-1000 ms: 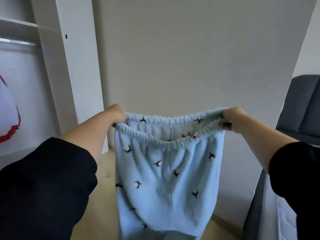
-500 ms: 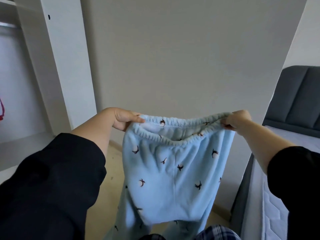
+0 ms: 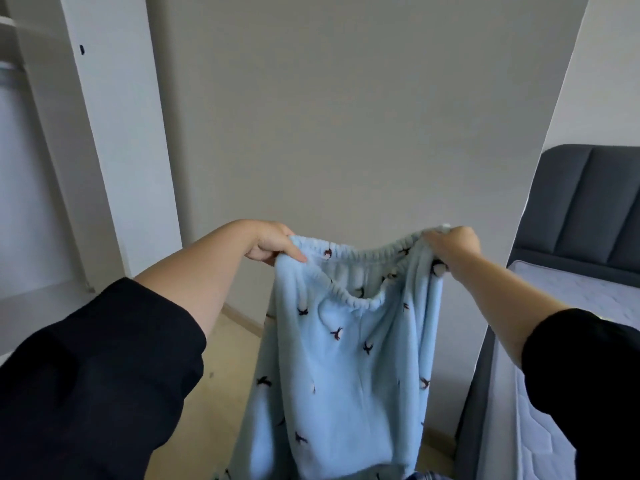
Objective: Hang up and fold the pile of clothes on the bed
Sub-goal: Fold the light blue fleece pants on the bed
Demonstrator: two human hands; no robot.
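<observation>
View from a head cam, looking fwd & down. We see two forearms reaching out, each in a black sleeve [image 3: 97, 386] pushed up to approx the elbow.

Between the hands hangs a pair of light-blue fleece pyjama trousers [image 3: 346, 375], dotted w/ small dark bird-like motifs. They're held up in the air by the elastic waistband [image 3: 356, 301], in front of a plain beige wall [image 3: 346, 116]. They touch neither the bed nor the wardrobe. The legs drop straight down & run out of the bottom of the frame, so we can't tell if they reach the floor [image 3: 214, 393].

L hand [image 3: 273, 245]: fingers curled, thumb laid over the front of the fabric, pinching the waistband's left end.

R hand [image 3: 453, 245]: knuckles toward us, fingers curled round the bunched right end of the waistband, gripping it.

The hands are well apart at about the same height. The far edge of the waistband runs fairly taut between them; the near edge sags in the middle, so the waist opening gapes toward us.

Bg, left: a white wardrobe panel [image 3: 114, 133], open interior beside it. A pale skirting board [image 3: 242, 318] runs along the foot of the wall.

Bg, right: a bed w/ a dark grey padded headboard [image 3: 595, 202] & a bare quilted mattress [image 3: 581, 296], just beside the R forearm.

At the very bottom edge, a scrap of checked fabric [image 3: 426, 476] peeks in below the trousers; too little shows to say what it is.
</observation>
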